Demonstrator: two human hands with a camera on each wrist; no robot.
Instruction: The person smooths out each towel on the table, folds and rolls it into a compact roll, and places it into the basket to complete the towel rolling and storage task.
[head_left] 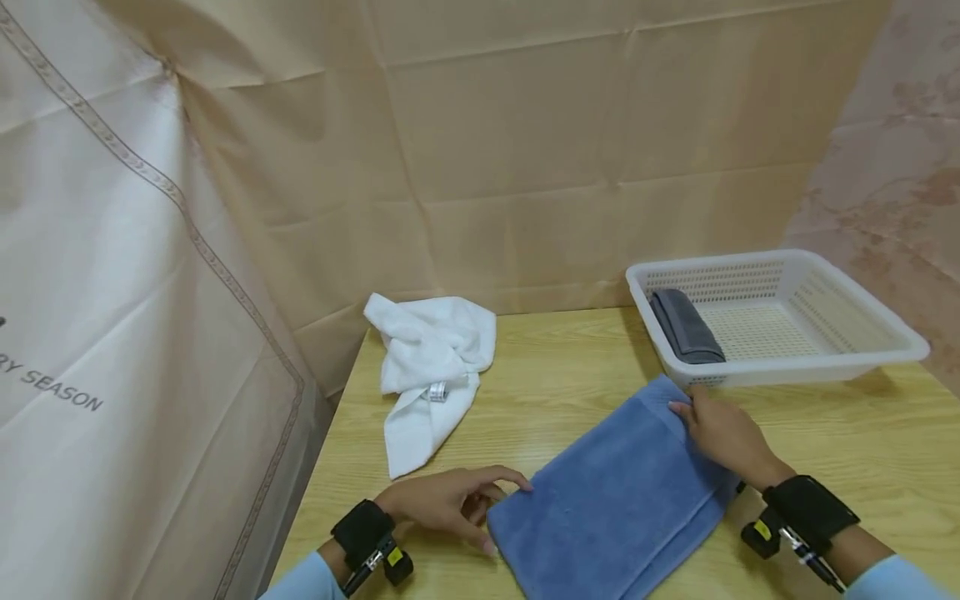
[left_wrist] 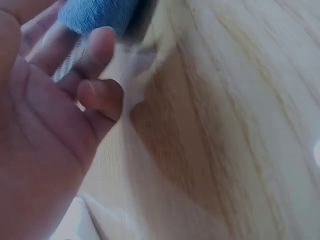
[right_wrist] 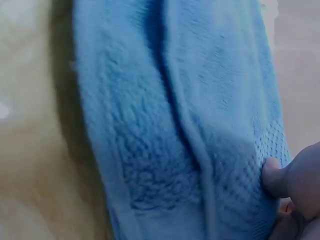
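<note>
A folded blue towel [head_left: 607, 508] lies slantwise at the front of the wooden table. Its far right corner is pinched between the thumb and fingers of my right hand [head_left: 723, 433]; in the right wrist view, the thumb [right_wrist: 275, 177] presses on the towel's woven band [right_wrist: 270, 142]. At the towel's left edge is my left hand [head_left: 450, 500], fingers loosely bent and the index fingertip touching the cloth. In the left wrist view, its lower fingers [left_wrist: 100, 97] curl around nothing, with a bit of blue towel [left_wrist: 100, 15] beyond them.
A crumpled white towel [head_left: 431, 358] lies at the table's back left. At the back right stands a white perforated basket [head_left: 825, 367], with a rolled grey towel [head_left: 686, 327] along its left wall. Beige cloth [head_left: 510, 150] hangs behind the wooden table [head_left: 555, 358].
</note>
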